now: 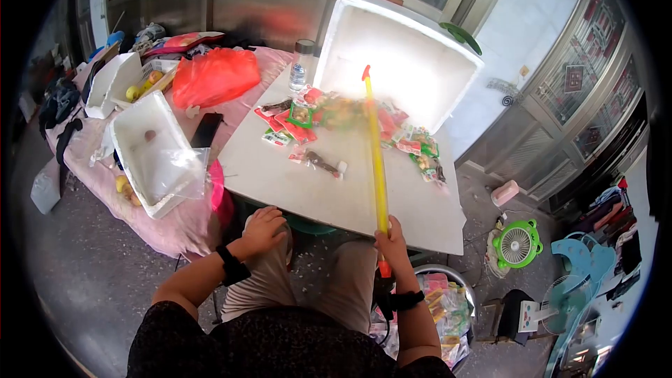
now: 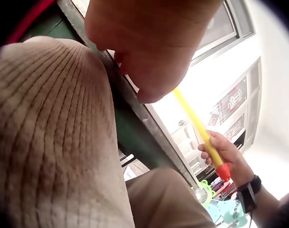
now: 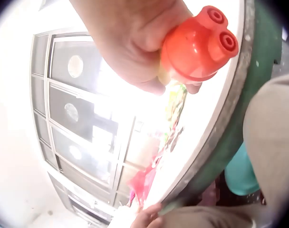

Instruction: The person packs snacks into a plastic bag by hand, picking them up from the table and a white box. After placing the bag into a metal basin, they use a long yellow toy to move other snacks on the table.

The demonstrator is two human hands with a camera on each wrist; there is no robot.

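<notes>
My right hand [image 1: 393,243] grips a long yellow tube [image 1: 378,168] near its lower end. The tube stretches up over the table [image 1: 420,217], with a red piece at each end. In the right wrist view, the near red cap [image 3: 189,50] has two round, nozzle-like stubs. My left hand [image 1: 262,231] rests on my left knee with its fingers loosely extended. Beyond the hands, several small snack packets [image 1: 301,115] lie on the table behind the tube, some of them blurred. A dark packet [image 1: 320,163] lies by itself nearer to me.
A white foam box [image 1: 402,10] stands on its side at the table's back, beside a clear bottle [image 1: 301,70]. To the left, another foam box [image 1: 150,133] and a red bag [image 1: 217,77] sit on pink cloth. A basin of packets [image 1: 467,287] is low at my right.
</notes>
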